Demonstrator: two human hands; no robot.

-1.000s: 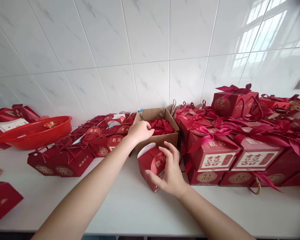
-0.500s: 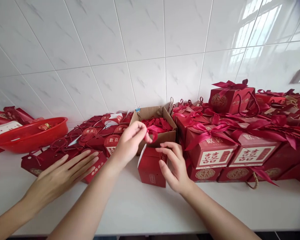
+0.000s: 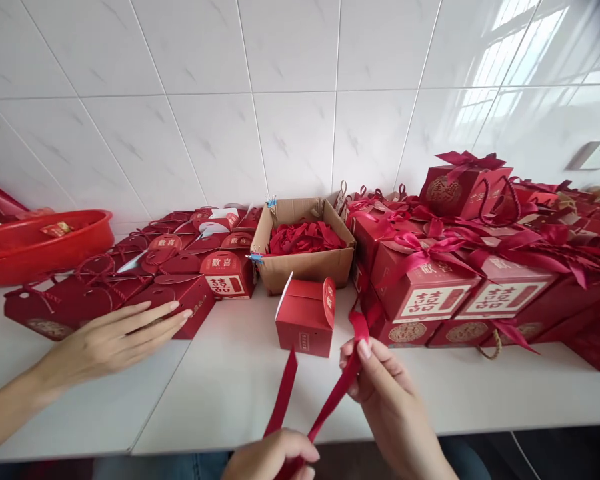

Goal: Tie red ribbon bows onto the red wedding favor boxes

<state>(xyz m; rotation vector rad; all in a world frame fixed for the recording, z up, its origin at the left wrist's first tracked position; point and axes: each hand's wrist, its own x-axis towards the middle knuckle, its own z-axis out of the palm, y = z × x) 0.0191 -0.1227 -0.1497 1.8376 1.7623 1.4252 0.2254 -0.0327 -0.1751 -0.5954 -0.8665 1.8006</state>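
Observation:
A dark red ribbon (image 3: 334, 395) stretches between my two hands near the front edge of the table. My left hand (image 3: 273, 457), partly cut off at the bottom, is closed on the ribbon, and one loose end sticks up past it. With thumb and fingers my right hand (image 3: 387, 393) pinches the ribbon farther along, its other end curling above the fingertips. Just beyond the hands stands a small red gift box (image 3: 305, 317), upright and touched by neither. Behind it an open cardboard box (image 3: 305, 272) holds a heap of red ribbons (image 3: 307, 238).
Another person's hand (image 3: 117, 333) rests at the red boxes (image 3: 177, 293) on the left. A red plastic basin (image 3: 45, 250) stands farther left. Stacked red boxes with bows (image 3: 427, 287) fill the right side. A tiled wall (image 3: 290, 147) rises behind the white table (image 3: 220, 380).
My left hand has drawn a ribbon from the cardboard box down to the front edge. My right hand has left the gift box and grips the ribbon. The other person's hand shifted slightly left.

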